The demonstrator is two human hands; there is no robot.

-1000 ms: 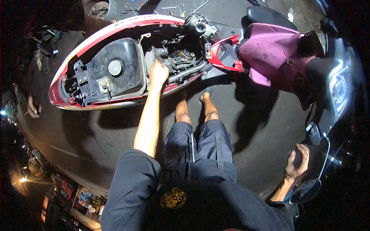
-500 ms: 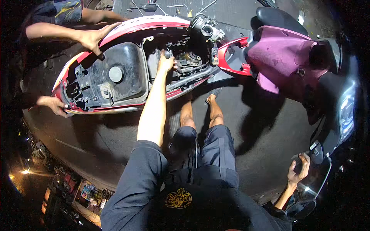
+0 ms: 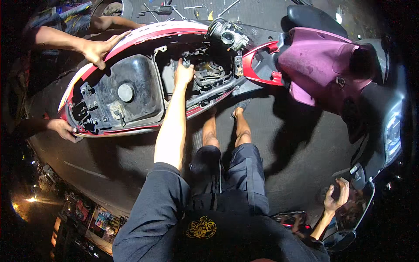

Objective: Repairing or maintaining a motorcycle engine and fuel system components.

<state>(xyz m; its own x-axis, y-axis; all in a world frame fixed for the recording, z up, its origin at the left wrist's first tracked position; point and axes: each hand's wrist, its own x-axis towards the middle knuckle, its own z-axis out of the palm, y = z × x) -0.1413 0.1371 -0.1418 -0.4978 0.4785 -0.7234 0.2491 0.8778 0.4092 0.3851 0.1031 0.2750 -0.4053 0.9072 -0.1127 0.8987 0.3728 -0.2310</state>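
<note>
My left hand reaches into the open body of a red and white scooter, in the engine space beside the black seat bucket. Its fingers are bent around a part there that I cannot make out. Far to the right, my right hand is curled at the dark handlebar grip, below the switch housing. A metal carburettor lies at the far edge of the opening. Another person's hand rests on the far body panel, and another hand holds the tail end.
The scooter's front carries a pink-purple leg shield, a headlight and a mirror. Tools lie on the dark floor beyond the scooter. Cluttered shelves stand at the lower left.
The rear body and the hands on it appear slightly lower and further left. My left hand stays inside the engine space, its fingers slightly shifted. My right hand stays at the handlebar.
</note>
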